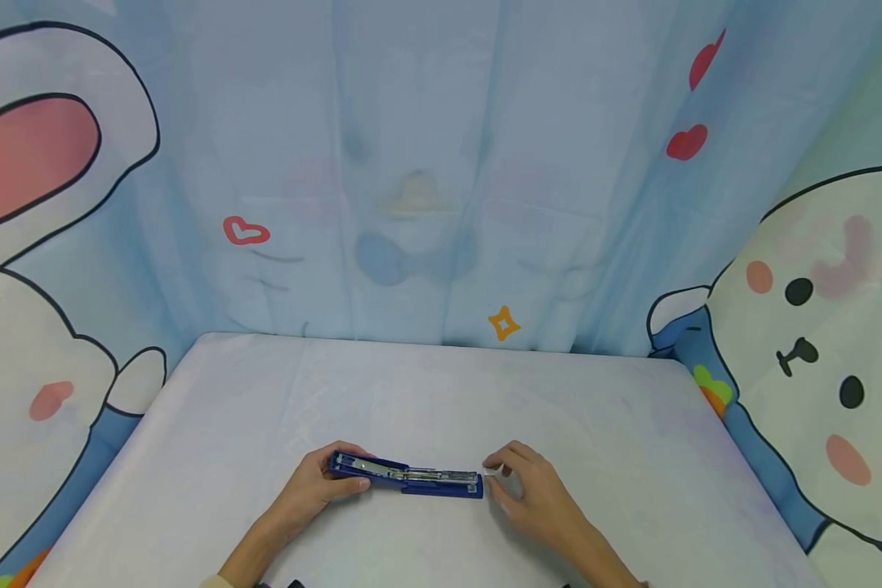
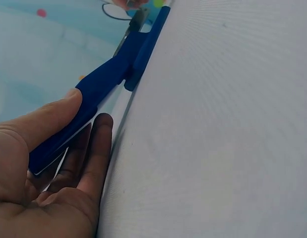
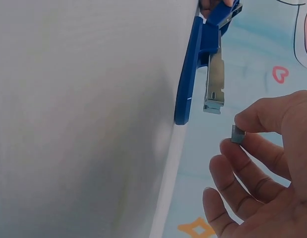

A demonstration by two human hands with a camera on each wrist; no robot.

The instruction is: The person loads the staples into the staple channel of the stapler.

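Note:
A blue stapler lies opened out, its metal staple channel facing up. My left hand grips the stapler's top arm at the left end; in the left wrist view the thumb presses on the blue arm with fingers beneath it. My right hand pinches a small grey strip of staples between thumb and fingertips, just off the channel's right end and apart from it in the right wrist view.
Both hands are over a white-covered table. A light blue curtain with cartoon prints hangs behind and at the sides. Small dark objects show at the bottom edge of the head view.

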